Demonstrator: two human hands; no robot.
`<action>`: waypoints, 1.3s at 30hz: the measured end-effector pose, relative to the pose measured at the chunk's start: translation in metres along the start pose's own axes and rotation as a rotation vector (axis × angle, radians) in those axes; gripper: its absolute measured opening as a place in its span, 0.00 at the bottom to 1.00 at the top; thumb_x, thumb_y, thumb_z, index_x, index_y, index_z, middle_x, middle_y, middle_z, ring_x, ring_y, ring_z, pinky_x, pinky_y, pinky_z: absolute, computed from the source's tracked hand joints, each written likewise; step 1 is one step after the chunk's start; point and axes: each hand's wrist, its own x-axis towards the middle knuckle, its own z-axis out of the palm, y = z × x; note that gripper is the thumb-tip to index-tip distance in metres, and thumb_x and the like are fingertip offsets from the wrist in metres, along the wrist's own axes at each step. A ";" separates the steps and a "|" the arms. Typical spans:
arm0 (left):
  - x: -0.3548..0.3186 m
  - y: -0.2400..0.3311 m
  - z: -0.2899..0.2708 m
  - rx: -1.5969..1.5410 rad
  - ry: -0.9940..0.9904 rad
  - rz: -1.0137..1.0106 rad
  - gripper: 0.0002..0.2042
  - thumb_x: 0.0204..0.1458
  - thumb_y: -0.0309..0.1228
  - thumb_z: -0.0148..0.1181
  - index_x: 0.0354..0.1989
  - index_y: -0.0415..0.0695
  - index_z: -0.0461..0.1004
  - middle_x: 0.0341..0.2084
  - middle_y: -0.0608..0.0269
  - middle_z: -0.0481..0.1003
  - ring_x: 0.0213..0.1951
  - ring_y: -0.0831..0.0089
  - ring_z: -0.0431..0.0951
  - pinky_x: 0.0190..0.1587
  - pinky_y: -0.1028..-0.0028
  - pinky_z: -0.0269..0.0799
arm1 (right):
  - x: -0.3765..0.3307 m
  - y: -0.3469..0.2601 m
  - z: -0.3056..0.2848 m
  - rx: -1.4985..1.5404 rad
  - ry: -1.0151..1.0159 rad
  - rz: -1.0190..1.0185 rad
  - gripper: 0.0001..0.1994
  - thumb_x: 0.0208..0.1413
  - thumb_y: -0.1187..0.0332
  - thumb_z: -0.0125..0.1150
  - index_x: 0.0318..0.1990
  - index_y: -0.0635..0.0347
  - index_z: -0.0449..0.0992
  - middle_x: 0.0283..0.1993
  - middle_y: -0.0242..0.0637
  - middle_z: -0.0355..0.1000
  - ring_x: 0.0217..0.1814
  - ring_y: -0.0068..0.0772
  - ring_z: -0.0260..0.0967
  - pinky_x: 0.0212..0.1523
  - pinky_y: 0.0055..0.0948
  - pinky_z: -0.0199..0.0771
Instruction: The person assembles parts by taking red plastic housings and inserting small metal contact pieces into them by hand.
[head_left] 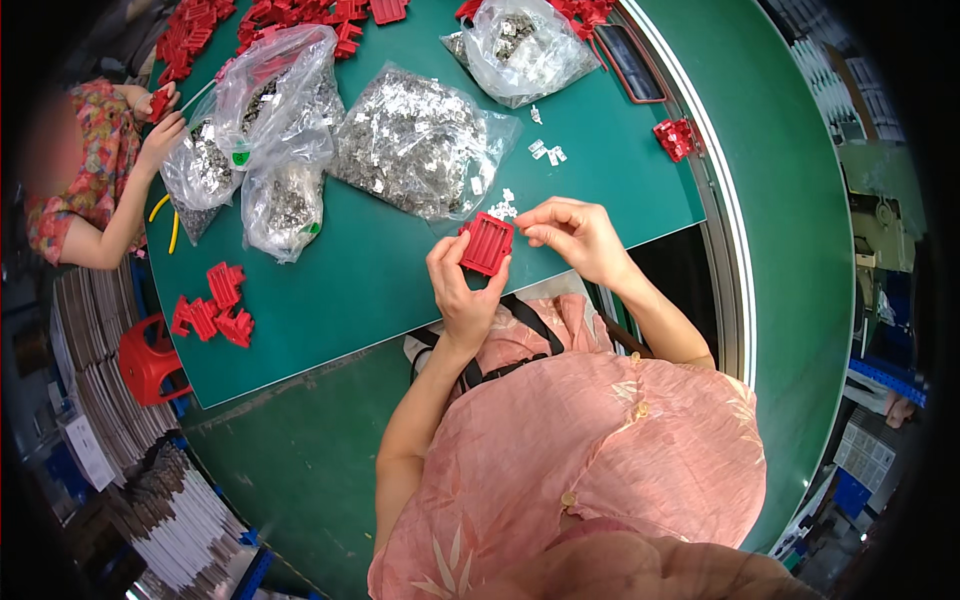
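My left hand [468, 290] grips a red plastic casing [487, 243] with long slots, tilted up near the table's front edge. Just right of it, my right hand [575, 235] is closed, thumb and forefinger pinched together; whatever sits between the tips is too small to make out. Right behind the casing lies a little pile of small white and metal pieces [503, 206]. Farther back are a few more loose white pieces [548, 152]. A large clear bag [415, 140] full of such small parts rests behind my left hand.
More clear bags of small parts [285, 205] stand to the left and a bag [520, 50] at the back. Red casings [215, 305] lie at left, others at the far edge. A phone [630, 62] lies far right. A co-worker's hands [160, 135] hold a red piece at left.
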 end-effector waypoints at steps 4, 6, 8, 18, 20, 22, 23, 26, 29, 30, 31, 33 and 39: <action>-0.006 -0.006 0.004 -0.063 0.033 -0.052 0.31 0.38 0.24 0.77 0.53 0.38 0.68 0.47 0.48 0.69 0.48 0.53 0.73 0.49 0.61 0.72 | -0.005 -0.006 0.026 -0.166 0.040 -0.216 0.06 0.58 0.76 0.63 0.41 0.67 0.80 0.35 0.40 0.79 0.35 0.27 0.79 0.36 0.25 0.79; -0.007 -0.006 0.004 -0.054 0.034 -0.058 0.31 0.38 0.23 0.76 0.53 0.38 0.67 0.47 0.48 0.69 0.48 0.53 0.73 0.49 0.61 0.72 | -0.008 -0.007 0.036 -0.250 0.046 -0.297 0.05 0.57 0.77 0.63 0.41 0.67 0.79 0.37 0.41 0.80 0.37 0.31 0.80 0.37 0.25 0.79; -0.006 -0.005 0.004 -0.023 0.067 -0.035 0.32 0.35 0.23 0.77 0.52 0.39 0.69 0.47 0.51 0.70 0.49 0.55 0.73 0.49 0.63 0.73 | -0.007 -0.002 0.049 -0.223 0.065 -0.289 0.06 0.57 0.77 0.64 0.41 0.67 0.79 0.37 0.42 0.80 0.37 0.31 0.80 0.37 0.26 0.79; -0.007 -0.008 0.006 -0.051 0.076 0.018 0.29 0.37 0.22 0.75 0.51 0.38 0.70 0.47 0.50 0.70 0.48 0.54 0.73 0.49 0.62 0.72 | -0.004 -0.002 0.060 -0.354 0.162 -0.275 0.05 0.48 0.73 0.72 0.31 0.63 0.81 0.29 0.37 0.77 0.26 0.28 0.73 0.27 0.26 0.72; -0.007 -0.008 0.006 -0.050 0.076 0.024 0.28 0.40 0.23 0.74 0.51 0.38 0.70 0.47 0.50 0.70 0.47 0.54 0.73 0.49 0.62 0.72 | -0.003 -0.002 0.061 -0.369 0.193 -0.339 0.06 0.46 0.73 0.72 0.29 0.63 0.80 0.27 0.35 0.76 0.24 0.28 0.71 0.25 0.27 0.71; -0.007 -0.008 0.006 -0.044 0.072 0.037 0.27 0.41 0.24 0.74 0.52 0.38 0.70 0.47 0.50 0.70 0.47 0.53 0.73 0.49 0.62 0.72 | -0.002 -0.006 0.062 -0.368 0.179 -0.308 0.07 0.43 0.74 0.72 0.26 0.63 0.77 0.25 0.34 0.73 0.24 0.28 0.72 0.25 0.27 0.71; -0.007 -0.008 0.006 -0.038 0.068 0.052 0.26 0.42 0.24 0.73 0.52 0.37 0.70 0.47 0.49 0.70 0.47 0.53 0.73 0.49 0.62 0.72 | -0.002 -0.007 0.062 -0.368 0.183 -0.308 0.07 0.43 0.74 0.72 0.26 0.63 0.77 0.25 0.34 0.73 0.24 0.28 0.72 0.25 0.27 0.71; -0.008 -0.007 0.005 -0.059 0.061 0.053 0.25 0.44 0.24 0.72 0.52 0.37 0.70 0.47 0.48 0.70 0.47 0.53 0.73 0.49 0.61 0.72 | -0.001 -0.010 0.061 -0.380 0.177 -0.269 0.07 0.42 0.74 0.71 0.24 0.62 0.76 0.26 0.35 0.73 0.25 0.29 0.72 0.25 0.28 0.72; -0.011 -0.009 0.005 -0.049 0.053 0.063 0.25 0.44 0.24 0.72 0.52 0.36 0.70 0.47 0.48 0.70 0.48 0.52 0.73 0.49 0.61 0.72 | 0.001 -0.002 0.064 -0.406 0.172 -0.295 0.07 0.43 0.73 0.70 0.24 0.61 0.75 0.26 0.36 0.73 0.24 0.33 0.73 0.25 0.30 0.71; -0.011 -0.009 0.007 -0.064 0.066 0.062 0.24 0.44 0.22 0.71 0.52 0.36 0.70 0.47 0.47 0.70 0.48 0.52 0.73 0.49 0.61 0.71 | 0.002 -0.002 0.066 -0.442 0.162 -0.309 0.07 0.43 0.73 0.70 0.24 0.61 0.75 0.26 0.36 0.74 0.24 0.35 0.72 0.24 0.31 0.71; -0.011 -0.009 0.006 -0.073 0.059 0.075 0.24 0.44 0.22 0.71 0.52 0.36 0.70 0.47 0.47 0.70 0.48 0.52 0.73 0.49 0.61 0.71 | 0.002 -0.003 0.066 -0.477 0.155 -0.324 0.07 0.44 0.72 0.69 0.24 0.61 0.75 0.26 0.37 0.74 0.23 0.37 0.72 0.24 0.32 0.71; -0.009 -0.007 0.004 -0.046 0.061 0.049 0.23 0.44 0.20 0.69 0.51 0.35 0.71 0.47 0.47 0.70 0.48 0.52 0.73 0.50 0.62 0.71 | 0.000 -0.001 0.065 -0.503 0.154 -0.347 0.05 0.46 0.71 0.68 0.26 0.59 0.76 0.27 0.35 0.72 0.24 0.37 0.71 0.24 0.32 0.71; -0.006 -0.008 -0.003 -0.043 0.058 -0.012 0.24 0.41 0.20 0.72 0.49 0.36 0.73 0.45 0.48 0.73 0.45 0.53 0.75 0.49 0.61 0.73 | -0.016 0.005 0.062 -1.147 -0.047 -0.710 0.09 0.48 0.67 0.58 0.37 0.55 0.76 0.33 0.31 0.67 0.36 0.31 0.70 0.30 0.28 0.72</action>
